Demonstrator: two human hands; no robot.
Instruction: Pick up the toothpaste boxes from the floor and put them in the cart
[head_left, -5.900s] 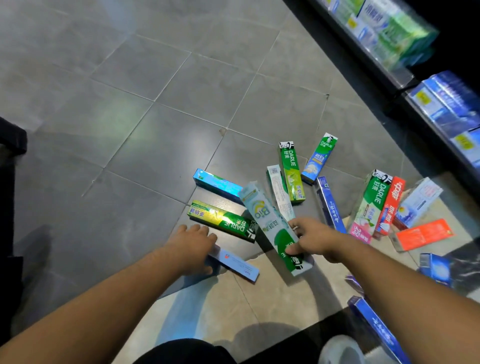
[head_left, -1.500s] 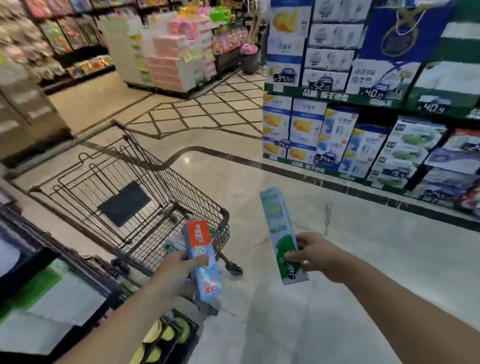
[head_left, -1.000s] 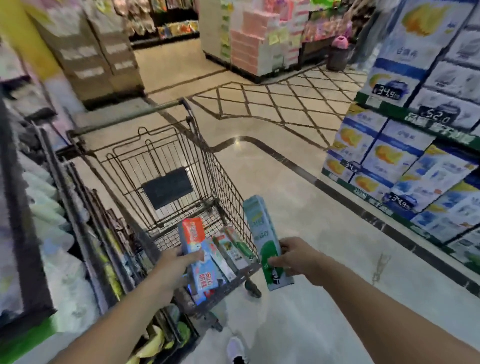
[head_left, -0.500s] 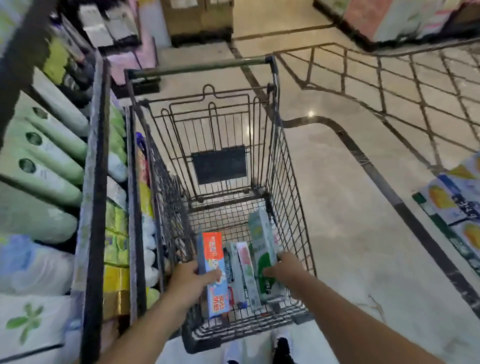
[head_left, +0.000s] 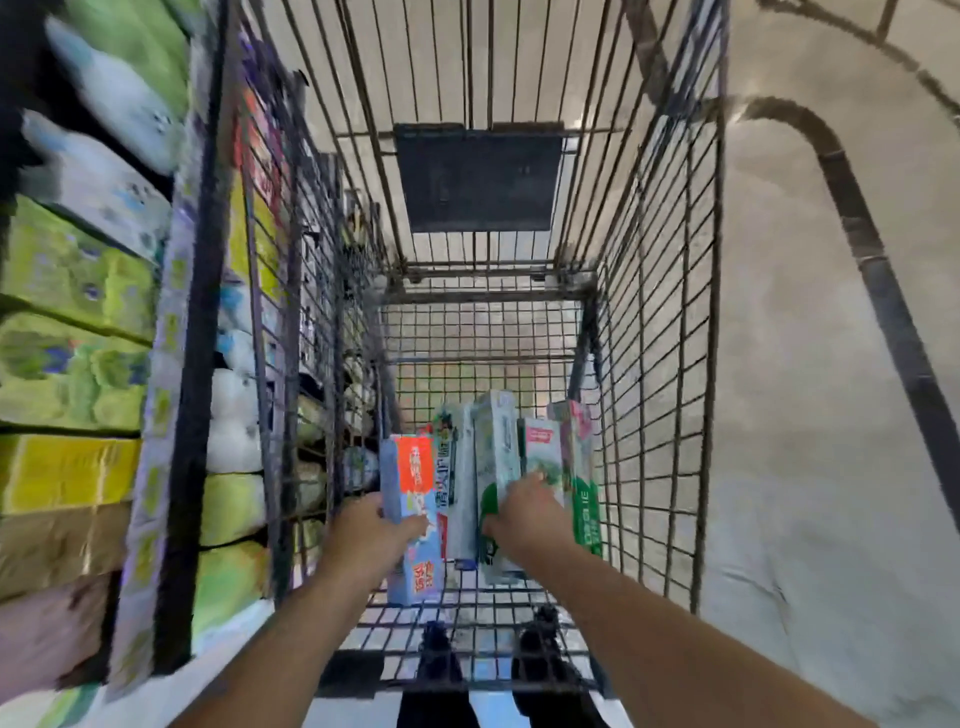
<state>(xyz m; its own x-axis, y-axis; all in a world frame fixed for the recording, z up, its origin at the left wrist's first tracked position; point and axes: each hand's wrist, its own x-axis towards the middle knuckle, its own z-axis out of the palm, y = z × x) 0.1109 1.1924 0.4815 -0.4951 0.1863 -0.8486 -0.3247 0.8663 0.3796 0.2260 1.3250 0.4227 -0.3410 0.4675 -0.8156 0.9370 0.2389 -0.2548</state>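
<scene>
Both my hands reach down inside the wire shopping cart. My left hand grips a blue and orange toothpaste box at the left of the basket floor. My right hand holds a pale green and white toothpaste box near the middle. Between them lies a white and teal box. To the right of my right hand lie a white box with a red label and a green box against the cart's right wall.
Shelves of green, yellow and white packages stand close along the cart's left side. A dark plate hangs on the cart's far end. Pale tiled floor with a dark curved stripe lies to the right. My dark shoes show below the basket.
My head has leaned over the cart, which now fills the view. Both hands have gone deeper into the basket, bringing their boxes down among those lying on the bottom.
</scene>
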